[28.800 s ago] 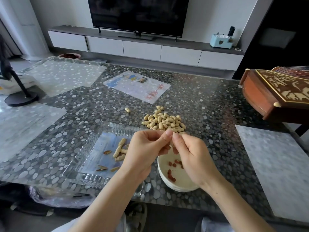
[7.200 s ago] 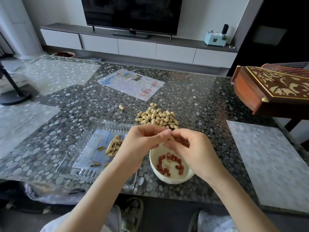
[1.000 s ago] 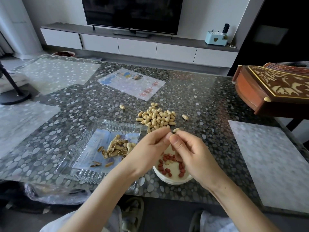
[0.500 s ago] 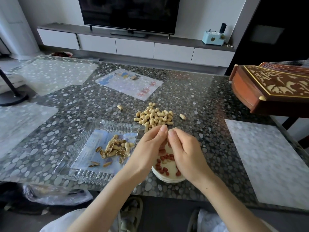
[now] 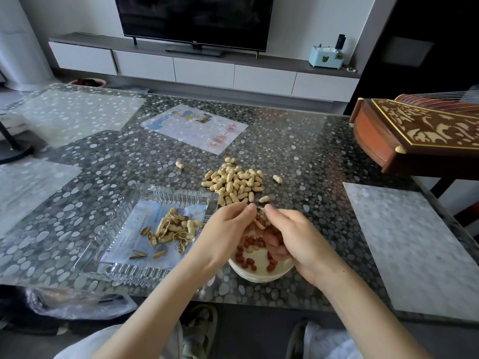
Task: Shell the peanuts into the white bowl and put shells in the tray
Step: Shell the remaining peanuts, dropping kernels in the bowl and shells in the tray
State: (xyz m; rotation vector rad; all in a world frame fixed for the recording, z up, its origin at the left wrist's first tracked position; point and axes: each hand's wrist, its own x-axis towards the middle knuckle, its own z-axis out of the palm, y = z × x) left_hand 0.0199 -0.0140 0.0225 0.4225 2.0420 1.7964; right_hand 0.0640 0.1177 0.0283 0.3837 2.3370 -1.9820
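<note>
My left hand and my right hand meet above the white bowl, pinching a split peanut shell between their fingertips. Red kernels show inside the opened shell. The bowl holds several red peanut kernels and is partly hidden by both hands. Left of the bowl lies the clear glass tray with a heap of empty shells. Behind my hands, a pile of unshelled peanuts rests on the pebble-patterned table.
Single peanuts lie apart from the pile. A carved wooden instrument overhangs the table's right side. A printed sheet lies under the glass at the back. A stand base sits at far left.
The shell between my fingertips has been pulled open since half a second ago, baring the kernels. The shell heap in the tray and the kernels in the bowl have grown since the earliest frame.
</note>
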